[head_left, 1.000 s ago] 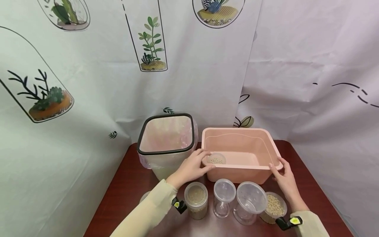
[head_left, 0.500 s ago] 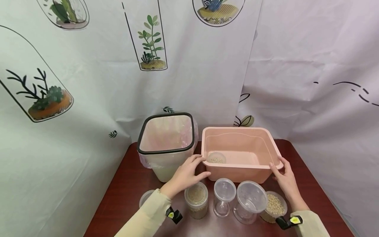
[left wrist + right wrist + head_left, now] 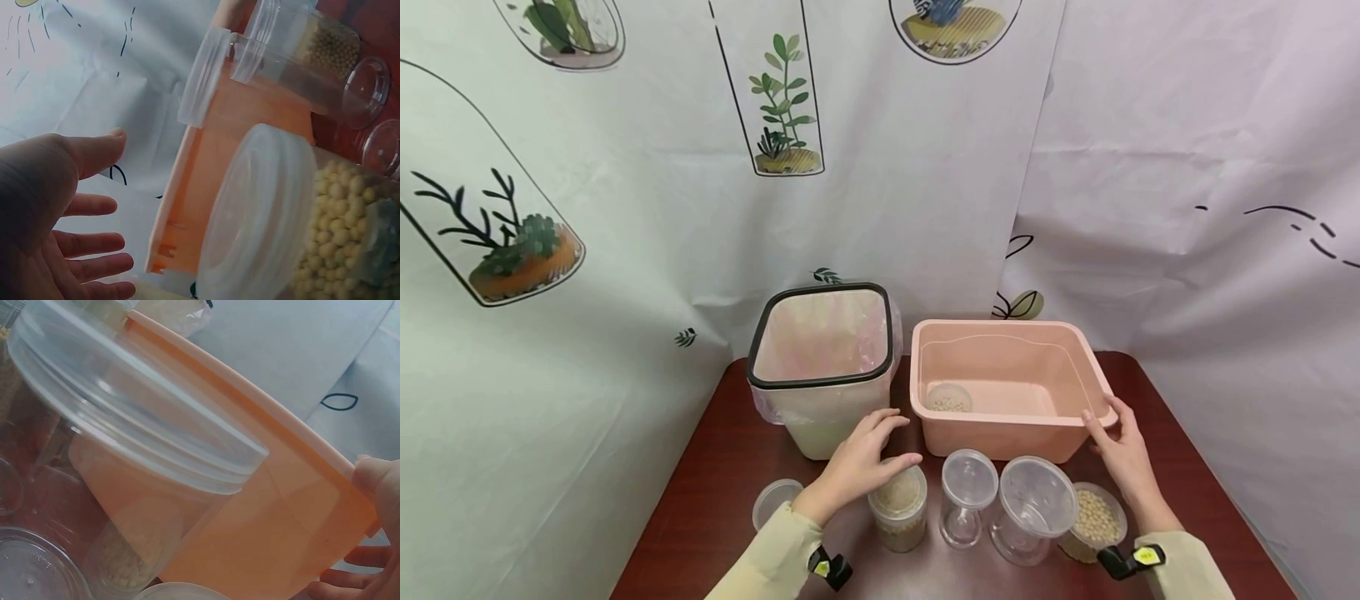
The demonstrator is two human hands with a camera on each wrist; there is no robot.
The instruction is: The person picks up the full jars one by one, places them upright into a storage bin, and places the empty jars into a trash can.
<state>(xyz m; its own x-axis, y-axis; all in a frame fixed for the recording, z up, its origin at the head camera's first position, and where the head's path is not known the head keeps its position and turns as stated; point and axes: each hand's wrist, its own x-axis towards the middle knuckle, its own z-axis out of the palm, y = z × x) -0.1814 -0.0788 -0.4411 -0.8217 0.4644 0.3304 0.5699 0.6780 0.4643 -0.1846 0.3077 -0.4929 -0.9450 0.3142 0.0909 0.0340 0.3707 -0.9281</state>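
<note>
We see soft, even light in the head view, edges bowed; both wrist views sit dimmer, close things blurred, backlit.

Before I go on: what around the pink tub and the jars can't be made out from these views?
- Bin: its bottom, head view; its own walls and liner hide it.
- Pink tub: its near floor, head view, hidden by the front wall.
- Right hand: fingertips behind the tub corner; the right wrist view cuts it off at the edge.
- Left hand: contact with the grain jar unclear in both views.
</note>
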